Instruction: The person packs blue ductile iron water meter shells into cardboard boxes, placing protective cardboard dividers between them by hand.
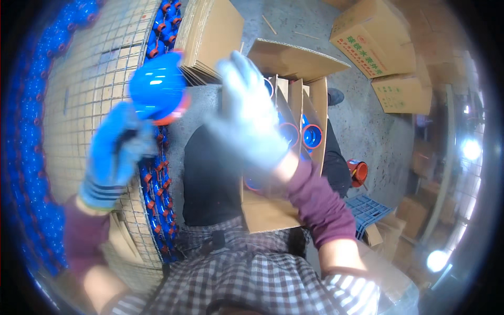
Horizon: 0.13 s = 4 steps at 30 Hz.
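A blue water meter housing [156, 86] with red ends hangs at the left, over the wire cage's edge. My left hand [118, 147], in a blue glove, is closed on its lower left side; some fingers are blurred or hidden. An open cardboard box [275, 216] stands in front of me, split by upright cardboard dividers [295, 94]. Blue housings with red rims [312, 136] sit in its compartments. Over the box's left part, my right hand [244, 113], in a pale glove, is smeared by motion, fingers stretched out, holding nothing visible.
On the left, a wire mesh cage [100, 73] is lined with cardboard, with rows of blue housings [160, 194] beside it. Folded cardboard sheets [212, 37] stand beyond. Printed cartons [370, 39], a red cylindrical part [358, 173] and a blue plastic crate [367, 210] are at the right.
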Motion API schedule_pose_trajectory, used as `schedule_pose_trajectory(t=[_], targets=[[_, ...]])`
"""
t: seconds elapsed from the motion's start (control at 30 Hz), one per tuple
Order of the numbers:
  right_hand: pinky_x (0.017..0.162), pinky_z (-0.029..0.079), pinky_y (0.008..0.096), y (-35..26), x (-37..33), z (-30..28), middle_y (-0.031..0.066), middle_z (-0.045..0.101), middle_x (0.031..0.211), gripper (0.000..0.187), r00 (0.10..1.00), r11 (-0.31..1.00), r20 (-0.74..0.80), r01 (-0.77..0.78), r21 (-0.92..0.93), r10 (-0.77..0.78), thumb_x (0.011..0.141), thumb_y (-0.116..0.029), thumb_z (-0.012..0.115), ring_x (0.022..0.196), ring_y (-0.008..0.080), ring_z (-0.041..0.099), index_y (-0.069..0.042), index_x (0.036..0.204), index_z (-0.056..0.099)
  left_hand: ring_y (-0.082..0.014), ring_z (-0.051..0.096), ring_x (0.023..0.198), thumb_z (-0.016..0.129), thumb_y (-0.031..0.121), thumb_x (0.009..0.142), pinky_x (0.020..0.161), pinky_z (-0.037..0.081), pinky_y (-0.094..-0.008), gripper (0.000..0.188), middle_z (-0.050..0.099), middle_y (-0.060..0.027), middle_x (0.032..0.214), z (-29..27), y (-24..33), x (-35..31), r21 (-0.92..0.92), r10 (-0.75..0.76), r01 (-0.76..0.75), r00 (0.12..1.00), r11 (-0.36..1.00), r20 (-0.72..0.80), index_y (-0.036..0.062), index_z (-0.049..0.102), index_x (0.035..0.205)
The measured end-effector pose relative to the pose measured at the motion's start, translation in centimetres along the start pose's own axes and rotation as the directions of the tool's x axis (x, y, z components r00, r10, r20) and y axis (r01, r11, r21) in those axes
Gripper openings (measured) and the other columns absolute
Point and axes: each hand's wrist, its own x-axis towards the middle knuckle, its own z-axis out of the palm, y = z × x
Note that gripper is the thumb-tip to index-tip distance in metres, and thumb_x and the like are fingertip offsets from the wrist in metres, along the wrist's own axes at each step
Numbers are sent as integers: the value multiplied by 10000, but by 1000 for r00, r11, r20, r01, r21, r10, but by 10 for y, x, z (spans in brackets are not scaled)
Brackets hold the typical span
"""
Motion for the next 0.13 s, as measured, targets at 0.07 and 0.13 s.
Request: schedule_pose_trajectory(t=[0.07, 0.13], targets=[[955, 410, 485, -22, -13, -8, 273, 455, 1249, 525, 985, 980, -85, 136, -147, -149, 688, -156, 696, 1132, 472, 458, -20, 1168, 531, -184, 597, 764, 500, 265, 923, 658, 481, -308, 208, 608, -89, 908, 46, -3, 14, 182, -70, 39, 983, 983, 167, 93, 553, 1027], [933, 429, 485, -20, -11, -9, 273, 454, 1250, 475, 979, 987, -146, 130, -91, -143, 716, -151, 696, 1116, 466, 475, -37, 1152, 548, -207, 602, 822, 568, 206, 883, 713, 490, -326, 297, 612, -102, 952, 86, -15, 33, 58, 59, -93, 899, 994, 434, 70, 510, 1140]])
